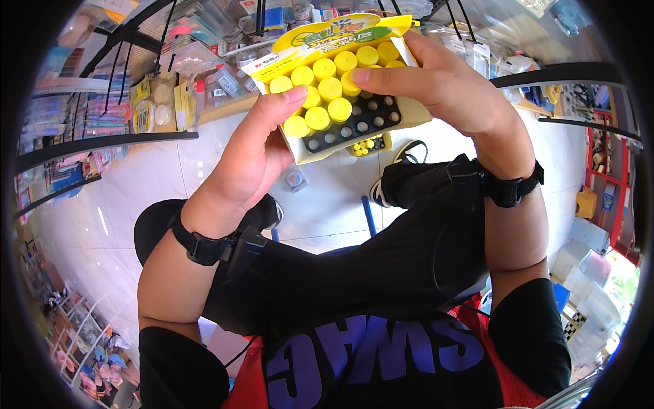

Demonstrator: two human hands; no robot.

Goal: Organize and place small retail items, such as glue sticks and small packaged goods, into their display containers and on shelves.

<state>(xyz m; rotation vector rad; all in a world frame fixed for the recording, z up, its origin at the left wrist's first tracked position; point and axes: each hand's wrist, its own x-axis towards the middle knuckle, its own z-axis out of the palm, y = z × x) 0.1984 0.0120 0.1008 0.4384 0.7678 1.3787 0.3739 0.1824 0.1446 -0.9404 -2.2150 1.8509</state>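
Note:
An open cardboard display box (pixel 294 148) of glue sticks is held up in front of me, its printed lid flap (pixel 340 38) raised at the back. Several yellow-capped glue sticks (pixel 330 88) stand in its far rows. Bare holes show in the black holder tray (pixel 352 125) along the near side. My left hand (pixel 258 148) grips the box's left end, thumb over the caps. At the right end, my right hand (pixel 439 84) supports the box while its thumb rests on a yellow cap. The fingers beneath the box are hidden.
On the tiled floor below stands another box of yellow-capped sticks (pixel 369 145), near a small clear package (pixel 295 179). Shelves crowded with packaged goods (pixel 225 84) run ahead and to the left. A red shelf rack (pixel 608 158) and plastic bins (pixel 587 266) are at the right.

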